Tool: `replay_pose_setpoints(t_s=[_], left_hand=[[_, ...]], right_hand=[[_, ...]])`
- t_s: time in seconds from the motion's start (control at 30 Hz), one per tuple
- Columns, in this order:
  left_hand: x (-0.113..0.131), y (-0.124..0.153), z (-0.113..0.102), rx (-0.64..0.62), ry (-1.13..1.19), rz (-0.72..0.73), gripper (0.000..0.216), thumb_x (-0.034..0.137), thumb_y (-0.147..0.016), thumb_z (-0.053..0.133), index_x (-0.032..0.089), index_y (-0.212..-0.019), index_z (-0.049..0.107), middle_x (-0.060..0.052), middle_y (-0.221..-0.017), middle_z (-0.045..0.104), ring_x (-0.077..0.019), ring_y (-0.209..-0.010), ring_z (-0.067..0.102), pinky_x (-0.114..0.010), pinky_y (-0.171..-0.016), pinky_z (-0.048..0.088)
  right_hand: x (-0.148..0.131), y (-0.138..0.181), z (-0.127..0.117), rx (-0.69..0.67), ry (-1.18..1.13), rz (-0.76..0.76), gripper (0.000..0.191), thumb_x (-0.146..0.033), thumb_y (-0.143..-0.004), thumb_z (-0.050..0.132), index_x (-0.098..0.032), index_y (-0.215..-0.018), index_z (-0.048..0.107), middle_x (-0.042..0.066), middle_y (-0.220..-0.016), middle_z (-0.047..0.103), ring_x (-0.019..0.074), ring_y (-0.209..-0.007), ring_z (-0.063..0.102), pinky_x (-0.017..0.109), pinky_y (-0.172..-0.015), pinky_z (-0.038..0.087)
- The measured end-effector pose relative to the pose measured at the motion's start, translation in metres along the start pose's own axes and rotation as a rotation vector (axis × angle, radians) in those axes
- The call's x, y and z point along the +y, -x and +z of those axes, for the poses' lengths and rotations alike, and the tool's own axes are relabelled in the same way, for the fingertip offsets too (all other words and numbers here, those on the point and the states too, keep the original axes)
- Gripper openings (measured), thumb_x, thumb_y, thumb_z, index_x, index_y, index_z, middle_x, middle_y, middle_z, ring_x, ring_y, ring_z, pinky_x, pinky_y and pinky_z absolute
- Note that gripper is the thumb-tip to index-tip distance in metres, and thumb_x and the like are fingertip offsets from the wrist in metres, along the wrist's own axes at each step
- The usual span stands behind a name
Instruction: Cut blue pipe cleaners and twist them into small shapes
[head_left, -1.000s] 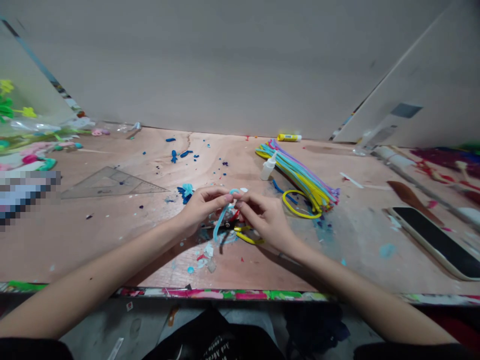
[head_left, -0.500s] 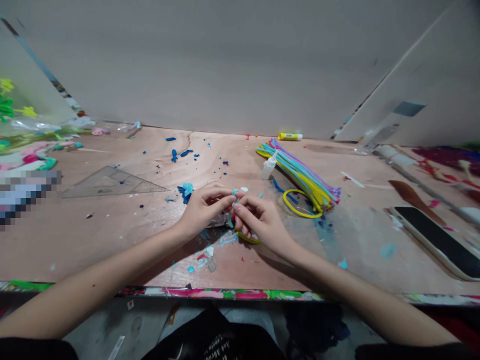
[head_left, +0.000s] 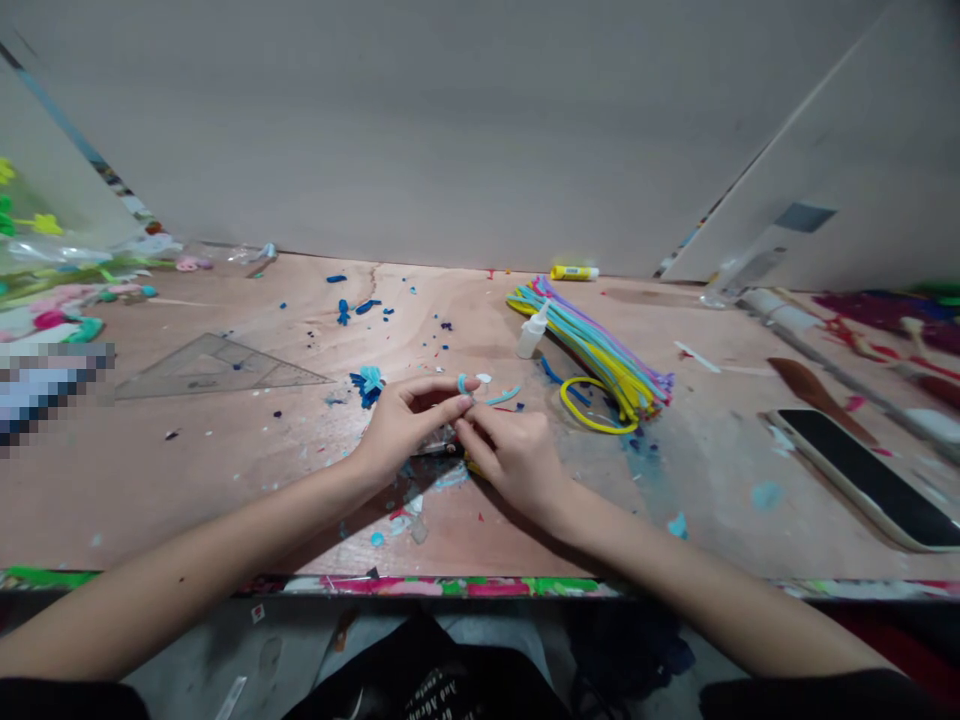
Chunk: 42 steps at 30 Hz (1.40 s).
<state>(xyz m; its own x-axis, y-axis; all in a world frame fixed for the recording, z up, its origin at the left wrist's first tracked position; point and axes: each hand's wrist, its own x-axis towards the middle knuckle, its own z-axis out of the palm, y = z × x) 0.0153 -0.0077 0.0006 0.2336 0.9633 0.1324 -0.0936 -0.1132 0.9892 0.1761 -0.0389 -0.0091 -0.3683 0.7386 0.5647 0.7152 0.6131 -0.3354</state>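
Observation:
A light-blue pipe cleaner (head_left: 462,384) is looped at the index fingertip of my left hand (head_left: 401,425), whose thumb and index finger pinch it. My right hand (head_left: 521,455) meets it there, thumb and fingers closed at the same spot; the small part between the fingertips is mostly hidden. A light-blue strand (head_left: 504,397) reaches out to the right behind my right hand; whether it belongs to the same piece I cannot tell. Left of the hands lies a blue and light-blue pipe-cleaner piece (head_left: 369,384). Something dark and yellow is partly covered beneath my hands.
A bundle of coloured pipe cleaners (head_left: 592,345) lies right of centre, with a white dropper bottle (head_left: 532,335) and a yellow loop (head_left: 598,428). A glue stick (head_left: 574,273) is behind. A clear set square (head_left: 217,365) lies left, a phone (head_left: 862,475) right. Scraps dot the table.
My right hand has turned, its fingers curling in more with the back of the hand upward. A light-blue strand now shows behind it. The view has shifted slightly.

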Motion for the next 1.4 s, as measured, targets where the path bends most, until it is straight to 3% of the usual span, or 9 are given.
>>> replay_pose_setpoints(t_s=[0.23,0.37,0.57,0.7,0.8,0.87,1.03,1.2,1.4], left_hand=[[0.010,-0.005,-0.004,0.017,0.099,-0.079,0.029,0.029,-0.070,0.084,0.018,-0.097,0.079,-0.006,-0.091,0.078,-0.0183,-0.084,0.071,-0.030,-0.077,0.056],[0.006,-0.008,-0.008,-0.014,-0.019,-0.078,0.021,0.028,-0.075,0.076,0.017,-0.093,0.077,-0.006,-0.091,0.076,-0.0156,-0.074,0.067,-0.028,-0.068,0.054],[0.001,-0.016,-0.020,0.019,-0.411,0.097,0.017,0.020,-0.079,0.063,0.017,-0.093,0.073,-0.007,-0.097,0.075,-0.0164,-0.077,0.066,-0.027,-0.068,0.051],[0.001,-0.017,-0.022,-0.019,-0.507,0.140,0.019,0.019,-0.082,0.060,0.016,-0.094,0.073,-0.007,-0.092,0.074,-0.0165,-0.076,0.066,-0.027,-0.067,0.049],[-0.002,-0.016,-0.021,-0.063,-0.517,0.141,0.018,0.019,-0.082,0.060,0.017,-0.094,0.073,-0.006,-0.087,0.073,-0.0156,-0.072,0.064,-0.026,-0.064,0.048],[-0.003,-0.016,-0.020,-0.073,-0.519,0.154,0.017,0.019,-0.083,0.059,0.017,-0.093,0.073,-0.006,-0.088,0.073,-0.0156,-0.073,0.065,-0.025,-0.064,0.048],[0.000,-0.014,-0.019,-0.079,-0.579,0.224,0.015,0.017,-0.085,0.057,0.017,-0.090,0.071,-0.006,-0.089,0.073,-0.0160,-0.076,0.065,-0.026,-0.066,0.049],[-0.001,-0.005,-0.014,-0.106,-0.654,0.357,0.013,0.020,-0.089,0.058,0.019,-0.097,0.068,-0.006,-0.097,0.072,-0.0174,-0.084,0.066,-0.029,-0.075,0.052],[-0.006,0.003,-0.011,-0.068,-0.734,0.564,0.017,0.022,-0.091,0.062,0.021,-0.107,0.067,-0.009,-0.107,0.072,-0.0238,-0.103,0.065,-0.036,-0.090,0.049]], right_hand=[[-0.007,0.002,-0.006,-0.069,0.099,-0.249,0.036,-0.024,-0.102,0.044,-0.018,-0.070,0.061,0.004,-0.065,0.068,0.0147,-0.057,0.059,0.030,-0.061,0.037],[0.000,-0.003,-0.017,0.021,0.035,-0.189,0.035,-0.024,-0.100,0.045,-0.018,-0.069,0.060,0.003,-0.061,0.064,0.0129,-0.054,0.053,0.029,-0.058,0.034],[0.033,-0.021,-0.036,0.150,0.024,0.047,0.031,-0.030,-0.098,0.049,-0.019,-0.070,0.058,0.001,-0.060,0.059,0.0123,-0.053,0.048,0.028,-0.057,0.031],[0.048,-0.026,-0.041,-0.175,0.042,0.037,0.010,-0.026,-0.091,0.058,-0.017,-0.089,0.063,0.004,-0.079,0.066,0.0152,-0.065,0.055,0.027,-0.061,0.035],[0.053,-0.023,-0.036,-0.392,0.073,-0.116,0.022,-0.016,-0.087,0.059,-0.017,-0.108,0.064,0.008,-0.100,0.066,0.0168,-0.075,0.059,0.026,-0.064,0.037],[0.057,-0.021,-0.030,-0.438,0.133,-0.189,0.019,-0.013,-0.088,0.058,-0.016,-0.105,0.066,0.010,-0.100,0.066,0.0169,-0.075,0.058,0.026,-0.063,0.036],[0.060,-0.021,-0.021,-0.281,0.095,-0.186,0.014,-0.021,-0.095,0.056,-0.017,-0.088,0.067,0.009,-0.087,0.068,0.0173,-0.072,0.058,0.027,-0.063,0.039],[0.042,-0.021,-0.020,0.067,-0.255,0.139,0.013,-0.029,-0.093,0.062,-0.019,-0.085,0.065,0.003,-0.077,0.068,0.0159,-0.070,0.062,0.027,-0.065,0.046],[0.017,-0.016,-0.014,0.017,-0.691,0.319,0.022,-0.040,-0.090,0.066,-0.018,-0.086,0.065,0.003,-0.080,0.069,0.0153,-0.070,0.065,0.027,-0.063,0.053]])
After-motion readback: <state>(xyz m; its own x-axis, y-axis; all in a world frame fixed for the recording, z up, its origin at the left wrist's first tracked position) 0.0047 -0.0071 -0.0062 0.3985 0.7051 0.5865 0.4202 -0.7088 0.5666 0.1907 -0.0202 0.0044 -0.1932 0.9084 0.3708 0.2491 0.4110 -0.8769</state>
